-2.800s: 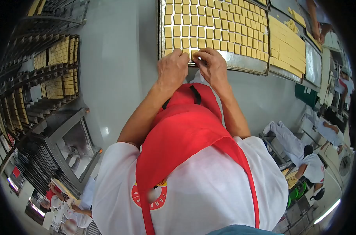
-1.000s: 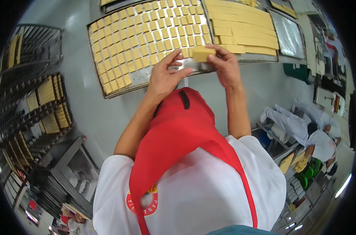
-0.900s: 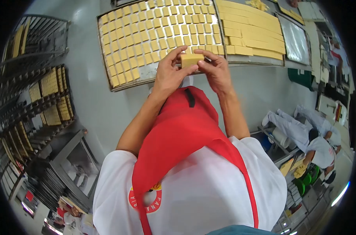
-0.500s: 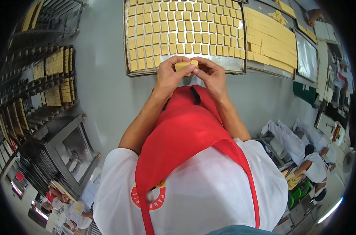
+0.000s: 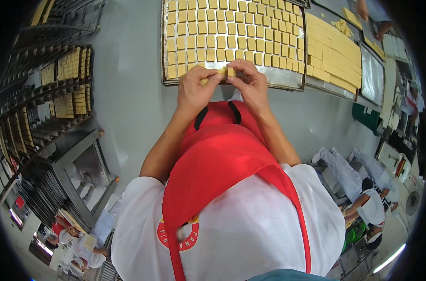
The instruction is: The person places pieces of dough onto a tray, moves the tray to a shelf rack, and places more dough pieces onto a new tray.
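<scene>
Rows of small yellow dough pieces [image 5: 221, 42] cover most of a metal tray [image 5: 283, 80] in front of me. Over its near edge, my left hand [image 5: 195, 91] is closed on yellow dough pieces, partly hidden by the fingers. Beside it, my right hand [image 5: 250, 86] pinches a small dough piece [image 5: 231, 72] between thumb and fingers. The two hands are close together. Right of the tray, a second tray holds flat yellow dough strips [image 5: 334, 56] lying side by side.
At the left are racks [image 5: 30, 126] with loaded trays and a metal frame [image 5: 89, 173]. A metal sheet [image 5: 372, 75] and a green bin [image 5: 366, 117] are at the right. Several people in white are at the lower right and lower left; another person's hands [image 5: 381, 29] show at the upper right.
Both hands were together on a larger dough block; now they are slightly apart, each with dough. The tray appears further right as the view has shifted. Earlier, the right hand brought the block from the right.
</scene>
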`<action>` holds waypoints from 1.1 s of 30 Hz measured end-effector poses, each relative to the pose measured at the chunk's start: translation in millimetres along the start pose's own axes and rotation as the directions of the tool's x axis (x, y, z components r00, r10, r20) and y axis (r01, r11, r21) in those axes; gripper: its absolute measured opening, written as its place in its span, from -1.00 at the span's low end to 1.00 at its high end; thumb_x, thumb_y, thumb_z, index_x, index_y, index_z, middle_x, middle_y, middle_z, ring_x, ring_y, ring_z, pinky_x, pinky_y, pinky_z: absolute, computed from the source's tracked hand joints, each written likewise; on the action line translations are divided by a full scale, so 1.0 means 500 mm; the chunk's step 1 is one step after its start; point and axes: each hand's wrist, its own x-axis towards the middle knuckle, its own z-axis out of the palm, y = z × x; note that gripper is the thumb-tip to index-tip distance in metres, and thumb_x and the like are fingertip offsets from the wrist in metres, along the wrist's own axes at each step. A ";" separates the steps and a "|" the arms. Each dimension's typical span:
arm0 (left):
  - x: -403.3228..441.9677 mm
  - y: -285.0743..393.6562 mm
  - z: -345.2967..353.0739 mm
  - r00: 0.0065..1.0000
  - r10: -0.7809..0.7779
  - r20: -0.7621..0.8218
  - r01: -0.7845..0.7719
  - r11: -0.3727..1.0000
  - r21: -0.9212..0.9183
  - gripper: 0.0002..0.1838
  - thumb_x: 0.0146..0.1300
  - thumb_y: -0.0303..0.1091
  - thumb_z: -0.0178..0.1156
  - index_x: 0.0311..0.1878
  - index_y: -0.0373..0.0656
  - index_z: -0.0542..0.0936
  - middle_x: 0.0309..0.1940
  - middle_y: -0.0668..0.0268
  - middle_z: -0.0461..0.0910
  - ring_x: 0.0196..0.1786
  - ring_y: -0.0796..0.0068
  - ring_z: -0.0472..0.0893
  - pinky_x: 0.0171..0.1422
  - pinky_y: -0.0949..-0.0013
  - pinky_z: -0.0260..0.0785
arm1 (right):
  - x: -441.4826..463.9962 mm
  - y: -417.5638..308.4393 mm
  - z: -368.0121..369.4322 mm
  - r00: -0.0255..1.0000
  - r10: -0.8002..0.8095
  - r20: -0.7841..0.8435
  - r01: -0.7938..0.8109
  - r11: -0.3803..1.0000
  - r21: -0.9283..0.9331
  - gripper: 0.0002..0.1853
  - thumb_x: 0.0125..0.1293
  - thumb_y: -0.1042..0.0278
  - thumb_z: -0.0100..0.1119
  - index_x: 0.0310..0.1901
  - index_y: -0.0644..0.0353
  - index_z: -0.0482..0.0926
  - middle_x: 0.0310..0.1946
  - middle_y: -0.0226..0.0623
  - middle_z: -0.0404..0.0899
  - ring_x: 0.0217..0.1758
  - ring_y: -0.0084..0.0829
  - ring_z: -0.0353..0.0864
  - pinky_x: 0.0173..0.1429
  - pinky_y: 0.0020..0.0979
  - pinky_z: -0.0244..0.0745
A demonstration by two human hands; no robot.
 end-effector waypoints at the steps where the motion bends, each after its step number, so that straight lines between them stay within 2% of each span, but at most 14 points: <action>1: -0.001 0.010 -0.003 0.983 0.167 -0.076 -0.142 0.955 0.260 -0.87 0.28 -0.34 0.46 -0.18 -0.17 0.81 -0.33 0.30 0.72 -0.36 0.40 0.63 -0.26 0.27 0.44 | 0.006 -0.007 0.005 0.997 -0.064 -0.038 0.051 0.960 -0.275 -0.65 0.24 0.62 0.36 0.08 0.27 0.72 -0.07 -0.27 0.68 0.00 -0.40 0.68 0.04 -0.40 0.56; 2: -0.002 0.015 -0.005 0.933 0.344 -0.105 -0.247 0.825 0.508 -0.88 0.28 -0.35 0.44 -0.18 -0.15 0.81 -0.32 0.26 0.70 -0.32 0.27 0.66 -0.21 0.18 0.49 | 0.012 -0.010 0.008 0.989 -0.137 -0.056 0.087 0.843 -0.531 -0.67 0.21 0.55 0.40 0.05 0.26 0.73 -0.15 -0.24 0.68 -0.08 -0.34 0.68 -0.01 -0.34 0.55; 3: -0.002 0.015 -0.006 0.933 0.345 -0.105 -0.248 0.825 0.508 -0.88 0.28 -0.35 0.44 -0.18 -0.15 0.81 -0.32 0.26 0.70 -0.32 0.27 0.66 -0.21 0.18 0.49 | 0.018 -0.004 0.005 0.989 -0.138 -0.056 0.087 0.843 -0.531 -0.67 0.21 0.55 0.40 0.05 0.26 0.73 -0.15 -0.24 0.68 -0.08 -0.34 0.68 -0.01 -0.34 0.55; 5: -0.001 0.011 -0.006 0.930 0.368 0.025 -0.279 0.660 0.698 -0.88 0.26 -0.34 0.42 -0.17 -0.11 0.79 -0.33 0.23 0.62 -0.25 0.14 0.65 -0.17 0.11 0.51 | 0.027 0.013 -0.002 0.932 -0.340 0.122 0.276 0.450 -0.849 -0.72 0.17 0.41 0.43 -0.08 0.27 0.73 -0.26 -0.14 0.67 -0.20 -0.13 0.62 -0.09 -0.15 0.49; 8: -0.006 -0.004 0.004 0.939 0.337 0.062 -0.277 0.640 0.716 -0.86 0.27 -0.32 0.41 -0.15 -0.10 0.77 -0.32 0.24 0.60 -0.21 0.16 0.66 -0.15 0.09 0.51 | 0.021 0.006 0.005 0.938 -0.322 0.131 0.268 0.429 -0.862 -0.78 0.16 0.37 0.41 -0.19 0.27 0.71 -0.37 -0.09 0.66 -0.24 0.00 0.60 -0.08 -0.02 0.46; 14: -0.001 -0.010 0.002 0.940 0.338 0.035 -0.251 0.620 0.744 -0.87 0.27 -0.32 0.41 -0.15 -0.09 0.78 -0.31 0.22 0.60 -0.21 0.12 0.66 -0.14 0.08 0.52 | 0.029 0.023 0.020 0.953 -0.299 0.042 0.181 0.454 -0.872 -0.85 0.15 0.39 0.41 -0.27 0.23 0.73 -0.45 -0.13 0.69 -0.31 -0.03 0.66 -0.11 -0.05 0.49; 15: 0.000 -0.009 0.002 0.939 0.341 0.037 -0.254 0.619 0.743 -0.87 0.27 -0.32 0.41 -0.15 -0.09 0.78 -0.31 0.22 0.60 -0.21 0.12 0.66 -0.14 0.08 0.52 | 0.031 0.026 0.023 0.953 -0.301 0.041 0.181 0.453 -0.873 -0.85 0.15 0.39 0.41 -0.27 0.23 0.73 -0.45 -0.13 0.69 -0.31 -0.03 0.66 -0.11 -0.05 0.49; 17: 0.003 -0.007 0.000 0.920 0.392 0.025 -0.281 0.613 0.738 -0.94 0.23 -0.37 0.38 -0.32 -0.11 0.70 -0.37 0.25 0.53 -0.26 0.15 0.64 -0.22 0.06 0.52 | 0.034 0.031 0.027 0.968 -0.248 -0.019 0.111 0.499 -0.859 -0.85 0.14 0.38 0.42 -0.28 0.22 0.75 -0.44 -0.13 0.72 -0.29 -0.05 0.69 -0.12 -0.06 0.51; 20: 0.005 -0.010 -0.005 0.909 0.416 0.041 -0.320 0.630 0.708 -0.94 0.22 -0.36 0.38 -0.32 -0.09 0.71 -0.36 0.25 0.54 -0.26 0.15 0.64 -0.21 0.06 0.52 | 0.035 0.032 0.031 0.967 -0.255 -0.025 0.107 0.490 -0.865 -0.84 0.13 0.37 0.43 -0.26 0.21 0.77 -0.44 -0.14 0.72 -0.29 -0.05 0.70 -0.11 -0.06 0.53; 27: 0.005 -0.007 -0.006 0.937 0.347 0.037 -0.274 0.666 0.694 -0.92 0.24 -0.34 0.38 -0.30 -0.11 0.72 -0.36 0.24 0.57 -0.23 0.11 0.66 -0.17 0.03 0.53 | 0.035 0.036 0.030 0.966 -0.257 -0.038 0.097 0.491 -0.866 -0.83 0.12 0.36 0.43 -0.25 0.20 0.77 -0.41 -0.14 0.74 -0.28 -0.04 0.71 -0.08 -0.05 0.54; 29: 0.006 -0.014 0.000 0.957 0.290 0.000 -0.219 0.722 0.656 -0.83 0.21 -0.29 0.44 -0.16 -0.10 0.77 -0.37 0.19 0.58 -0.23 0.06 0.65 -0.15 0.04 0.53 | 0.034 0.034 0.021 0.940 -0.341 0.003 0.177 0.481 -0.859 -0.79 0.12 0.38 0.43 -0.19 0.21 0.78 -0.35 -0.11 0.74 -0.32 -0.09 0.70 -0.13 -0.13 0.57; 30: 0.005 0.001 -0.001 0.957 0.289 0.000 -0.219 0.723 0.655 -0.83 0.21 -0.29 0.44 -0.16 -0.10 0.77 -0.37 0.19 0.58 -0.23 0.06 0.65 -0.15 0.04 0.53 | 0.029 0.028 0.017 0.940 -0.340 0.003 0.176 0.480 -0.859 -0.79 0.12 0.38 0.43 -0.19 0.21 0.78 -0.35 -0.11 0.74 -0.32 -0.09 0.70 -0.13 -0.13 0.57; 32: -0.001 0.043 -0.005 0.987 0.157 -0.022 -0.132 0.894 0.427 -0.67 0.24 -0.32 0.48 0.04 -0.22 0.76 -0.28 0.20 0.70 -0.21 0.22 0.71 -0.08 0.21 0.59 | 0.005 0.004 0.007 0.962 -0.246 -0.114 0.102 0.717 -0.690 -0.74 0.20 0.42 0.47 -0.08 0.25 0.77 -0.31 -0.21 0.75 -0.38 -0.32 0.69 -0.25 -0.30 0.59; 33: -0.001 0.037 0.003 0.988 0.154 -0.022 -0.130 0.895 0.427 -0.67 0.24 -0.32 0.48 0.04 -0.22 0.76 -0.28 0.20 0.70 -0.21 0.22 0.71 -0.08 0.21 0.59 | -0.004 -0.005 -0.004 0.963 -0.244 -0.115 0.099 0.718 -0.689 -0.74 0.20 0.42 0.47 -0.08 0.25 0.77 -0.31 -0.21 0.75 -0.38 -0.32 0.69 -0.25 -0.30 0.59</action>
